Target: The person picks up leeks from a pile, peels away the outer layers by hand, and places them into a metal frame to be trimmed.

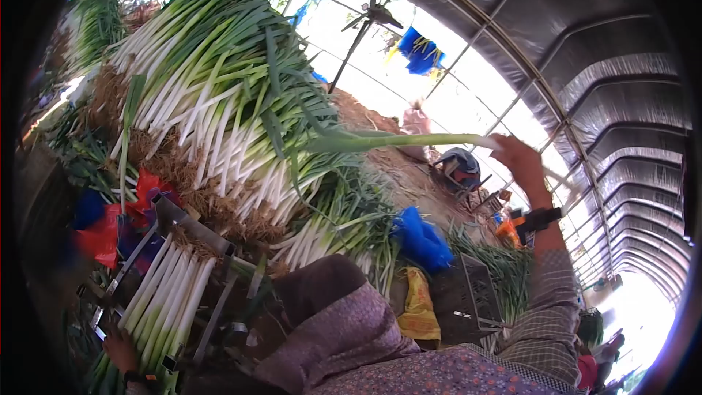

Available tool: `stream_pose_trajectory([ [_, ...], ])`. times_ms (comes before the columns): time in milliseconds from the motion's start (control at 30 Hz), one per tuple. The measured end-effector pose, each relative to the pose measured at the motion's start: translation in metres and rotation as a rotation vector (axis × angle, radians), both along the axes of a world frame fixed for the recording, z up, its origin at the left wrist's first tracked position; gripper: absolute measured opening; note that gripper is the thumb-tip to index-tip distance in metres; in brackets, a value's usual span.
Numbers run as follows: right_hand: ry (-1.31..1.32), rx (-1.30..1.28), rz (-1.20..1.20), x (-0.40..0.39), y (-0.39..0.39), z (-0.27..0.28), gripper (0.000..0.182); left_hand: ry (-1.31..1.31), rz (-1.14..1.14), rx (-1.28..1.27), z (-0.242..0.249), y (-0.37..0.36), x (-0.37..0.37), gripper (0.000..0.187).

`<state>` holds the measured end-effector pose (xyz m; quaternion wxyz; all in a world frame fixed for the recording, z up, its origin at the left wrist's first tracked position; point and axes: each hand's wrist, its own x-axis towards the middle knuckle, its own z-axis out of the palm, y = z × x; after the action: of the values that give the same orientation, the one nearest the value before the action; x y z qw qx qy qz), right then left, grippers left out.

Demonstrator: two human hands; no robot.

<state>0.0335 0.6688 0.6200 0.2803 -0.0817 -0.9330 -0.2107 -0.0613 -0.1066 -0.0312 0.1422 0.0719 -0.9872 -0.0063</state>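
My right hand point(519, 161), raised at the right, is closed round the white part of a single leek point(409, 140). Its green leaves stretch left toward the big heap of leeks point(212, 95), and its far end past my hand is blurred. Low at the left, my left hand point(121, 351) rests with its fingers against a row of leeks point(164, 289), fingers partly in shadow. That row lies in a metal frame point(191, 230), root ends up against the top plate and green leaves downward.
More leeks point(344, 238) lie below the heap. Blue netting point(423, 240), a yellow sack point(419, 307) and a dark crate point(468, 292) are beside my knee. Red plastic point(102, 235) lies left of the frame. A tunnel roof point(585, 51) arches overhead; part of another person point(589, 369) shows far right.
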Motion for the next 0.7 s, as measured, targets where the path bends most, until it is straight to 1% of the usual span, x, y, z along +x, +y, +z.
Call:
stream_pose_trajectory([
  [33, -0.049, -0.049, -0.051, 0.012, -0.034, 0.031, 0.036, -0.067, 0.041, 0.057, 0.008, 0.005, -0.001, 0.038],
  [67, -0.071, -0.025, 0.003, 0.021, -0.047, 0.057, 0.037, -0.133, 0.083, 0.114, 0.031, 0.016, 0.001, 0.039],
  [100, -0.092, 0.069, 0.05, 0.028, -0.068, 0.077, 0.034, -0.199, 0.127, 0.17, 0.046, 0.023, 0.003, 0.041],
  [200, -0.31, 0.145, -0.01, 0.036, -0.122, 0.134, 0.03, -0.238, 0.115, 0.192, 0.051, 0.019, -0.002, 0.037],
  [233, -0.363, 0.15, -0.01, 0.033, -0.135, 0.145, 0.029, -0.169, -0.035, 0.286, 0.027, -0.001, -0.024, 0.036],
  [267, -0.42, 0.284, 0.026, 0.028, -0.151, 0.151, 0.03, -0.114, -0.195, 0.384, 0.004, -0.021, -0.045, 0.035],
  [300, -0.457, 0.313, 0.123, 0.025, -0.167, 0.151, 0.028, -0.077, -0.356, 0.475, -0.013, -0.038, -0.063, 0.034],
  [367, -0.487, 0.374, 0.174, 0.015, -0.179, 0.152, 0.025, -0.086, -0.166, 0.624, 0.018, -0.028, -0.083, 0.028],
  [400, -0.494, 0.35, 0.153, 0.012, -0.186, 0.152, 0.023, 0.014, -0.238, 0.688, 0.072, -0.002, -0.075, 0.027],
  [433, -0.501, 0.328, 0.137, 0.01, -0.195, 0.153, 0.022, 0.109, -0.316, 0.745, 0.149, 0.037, -0.06, 0.026],
  [467, -0.507, 0.307, 0.122, 0.01, -0.204, 0.155, 0.021, 0.141, -0.342, 0.817, 0.21, 0.069, -0.045, 0.025],
  [500, -0.505, 0.367, 0.146, 0.011, -0.213, 0.158, 0.021, 0.173, -0.37, 0.889, 0.272, 0.101, -0.03, 0.025],
  [567, -0.473, 0.441, 0.212, 0.028, -0.239, 0.165, 0.022, 0.22, -0.522, 0.962, 0.389, 0.169, -0.001, 0.023],
  [600, -0.446, 0.445, 0.281, 0.027, -0.237, 0.171, 0.022, 0.236, -0.656, 1.04, 0.432, 0.199, 0.01, 0.026],
  [633, -0.415, 0.453, 0.388, 0.035, -0.242, 0.175, 0.021, 0.342, -0.865, 1.096, 0.46, 0.231, 0.013, 0.029],
  [667, -0.396, 0.519, 0.469, 0.043, -0.248, 0.177, 0.022, 0.405, -0.926, 0.898, 0.501, 0.261, 0.029, 0.037],
  [700, -0.375, 0.589, 0.548, 0.05, -0.255, 0.18, 0.023, 0.429, -0.964, 0.889, 0.537, 0.295, 0.05, 0.049],
])
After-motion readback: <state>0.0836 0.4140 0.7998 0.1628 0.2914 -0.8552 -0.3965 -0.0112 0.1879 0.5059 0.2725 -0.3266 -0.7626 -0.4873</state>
